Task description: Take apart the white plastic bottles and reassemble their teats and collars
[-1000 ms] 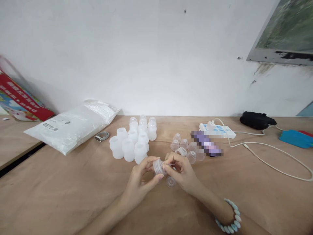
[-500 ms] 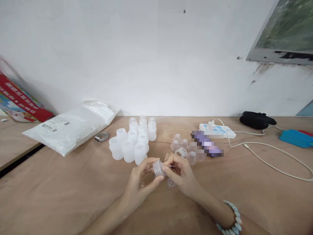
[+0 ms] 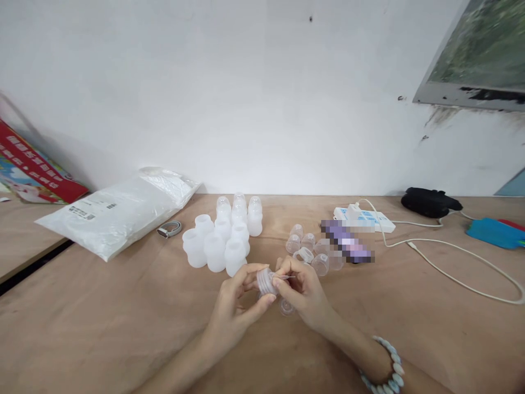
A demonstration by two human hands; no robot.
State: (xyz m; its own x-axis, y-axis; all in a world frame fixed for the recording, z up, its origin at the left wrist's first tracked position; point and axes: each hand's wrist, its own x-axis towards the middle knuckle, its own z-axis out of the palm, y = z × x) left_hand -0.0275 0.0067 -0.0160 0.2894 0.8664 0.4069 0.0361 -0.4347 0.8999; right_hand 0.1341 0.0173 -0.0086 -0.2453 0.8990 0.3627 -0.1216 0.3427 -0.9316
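Between the fingers and thumb of my left hand is a clear, ribbed bottle collar ring, tilted on its side. My right hand pinches a thin, translucent piece at the collar's right side; its exact kind is too small to make out. Beneath the hands, a clear round part lies on the table, partly hidden. Several frosted white baby bottles stand open-topped beyond my left hand. Behind them stand bottles with clear domed tops. Several clear dome caps sit beyond my right hand.
A purple phone, pixelated, lies by a white power strip with a looping cable. At the left are a watch, a white plastic mailer and a red printed box. A black case rests back right.
Both hands stay almost in place, still closed on the collar ring and the thin piece. The view has shifted very slightly.
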